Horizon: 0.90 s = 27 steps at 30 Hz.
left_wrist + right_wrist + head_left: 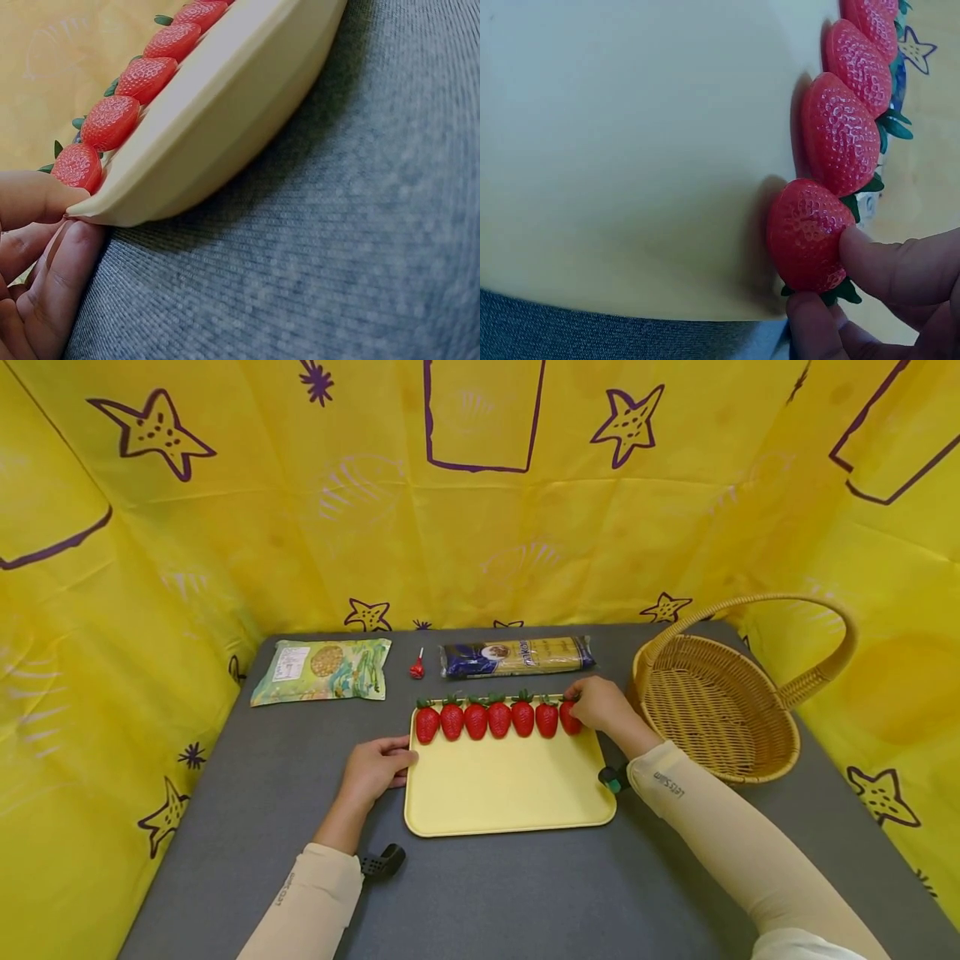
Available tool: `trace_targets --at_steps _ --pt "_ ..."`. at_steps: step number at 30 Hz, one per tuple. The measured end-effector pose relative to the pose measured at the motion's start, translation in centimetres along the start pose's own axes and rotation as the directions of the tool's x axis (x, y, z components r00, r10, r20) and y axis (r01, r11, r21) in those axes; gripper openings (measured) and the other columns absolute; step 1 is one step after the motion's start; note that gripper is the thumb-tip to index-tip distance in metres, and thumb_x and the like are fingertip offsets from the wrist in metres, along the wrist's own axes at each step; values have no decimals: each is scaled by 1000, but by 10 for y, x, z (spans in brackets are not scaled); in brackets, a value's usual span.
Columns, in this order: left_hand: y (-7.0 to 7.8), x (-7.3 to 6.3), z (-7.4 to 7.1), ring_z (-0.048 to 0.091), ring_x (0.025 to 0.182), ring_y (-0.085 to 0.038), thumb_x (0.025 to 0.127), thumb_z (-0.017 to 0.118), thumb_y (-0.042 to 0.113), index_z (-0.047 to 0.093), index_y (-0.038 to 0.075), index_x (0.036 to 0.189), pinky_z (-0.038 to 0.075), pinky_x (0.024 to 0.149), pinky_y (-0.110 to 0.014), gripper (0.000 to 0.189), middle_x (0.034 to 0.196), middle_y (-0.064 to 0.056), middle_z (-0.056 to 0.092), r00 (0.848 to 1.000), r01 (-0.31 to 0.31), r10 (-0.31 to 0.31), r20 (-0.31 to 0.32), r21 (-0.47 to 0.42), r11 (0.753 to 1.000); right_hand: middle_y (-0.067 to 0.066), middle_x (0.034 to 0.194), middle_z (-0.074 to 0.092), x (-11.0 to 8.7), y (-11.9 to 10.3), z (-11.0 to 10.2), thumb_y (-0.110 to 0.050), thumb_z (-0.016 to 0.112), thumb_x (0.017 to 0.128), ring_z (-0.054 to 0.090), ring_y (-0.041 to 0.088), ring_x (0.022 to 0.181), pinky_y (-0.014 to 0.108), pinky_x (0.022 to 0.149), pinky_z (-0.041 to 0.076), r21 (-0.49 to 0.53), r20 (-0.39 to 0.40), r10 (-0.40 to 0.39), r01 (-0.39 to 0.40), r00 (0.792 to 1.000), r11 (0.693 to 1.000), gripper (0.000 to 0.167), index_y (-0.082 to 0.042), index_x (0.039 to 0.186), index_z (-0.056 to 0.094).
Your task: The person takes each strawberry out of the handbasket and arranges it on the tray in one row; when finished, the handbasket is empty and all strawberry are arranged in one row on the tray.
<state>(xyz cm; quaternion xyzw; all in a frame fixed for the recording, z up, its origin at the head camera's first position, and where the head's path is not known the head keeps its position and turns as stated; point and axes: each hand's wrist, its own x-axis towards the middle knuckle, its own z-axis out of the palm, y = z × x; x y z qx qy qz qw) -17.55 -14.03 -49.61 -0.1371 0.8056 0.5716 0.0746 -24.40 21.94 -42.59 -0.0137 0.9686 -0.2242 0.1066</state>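
Several red strawberries (476, 720) with green leaves stand in a row along the far edge of a pale yellow tray (510, 785). My right hand (600, 703) pinches the strawberry (810, 236) at the right end of that row, thumb and fingers near its leafy top. That strawberry sits inside the tray's far right corner, beside its neighbour (841, 135). At the tray's left side, my left hand (375, 768) grips the rim between thumb and fingers, as the left wrist view shows, close to the leftmost strawberry (77, 166).
A wicker basket (780, 752) with a tall handle stands right of the tray. Behind the tray lie a long blue and gold packet (517, 657) and a red lollipop (417, 668). A green patterned bag (322, 671) lies at the back left of the grey table (285, 777).
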Motion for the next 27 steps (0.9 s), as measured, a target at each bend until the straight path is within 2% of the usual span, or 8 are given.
trace_targets --at_steps 6,13,19,24,27 --pt "1 3 5 67 70 -17 85 77 17 68 5 124 59 63 -30 42 104 -14 69 1000 -4 4 10 -4 1000 20 117 64 -1 6 -1 -6 62 86 57 29 86 32 66 48 10 8 4 -5 1000 1000 35 -1 120 68" --pt "2 6 8 66 69 -16 85 76 14 68 3 124 59 62 -30 41 104 -14 69 1000 -20 20 17 -7 1000 19 111 66 -2 12 -3 -7 64 86 58 27 81 32 64 49 15 24 6 -7 1000 1000 34 -1 120 67" --pt "3 6 10 66 68 -16 85 76 14 68 2 124 59 62 -30 41 103 -16 69 999 -32 32 15 -10 999 16 111 66 -5 10 -8 -8 63 88 57 26 80 32 65 46 1 47 18 -18 999 1000 41 -5 130 63" --pt "1 6 9 66 68 -16 86 76 14 67 2 124 59 62 -30 42 105 -16 69 1000 -25 25 12 -5 1000 19 117 62 -12 6 -17 -10 63 92 60 31 93 39 73 51 22 54 13 -15 998 1000 43 -6 134 59" --pt "-1 6 9 66 69 -16 86 76 14 67 1 125 59 62 -30 42 104 -17 69 1000 -27 27 11 2 1000 21 123 59 -18 3 -23 -17 64 94 58 36 104 47 82 51 25 25 5 -5 1000 1000 44 -6 135 58"
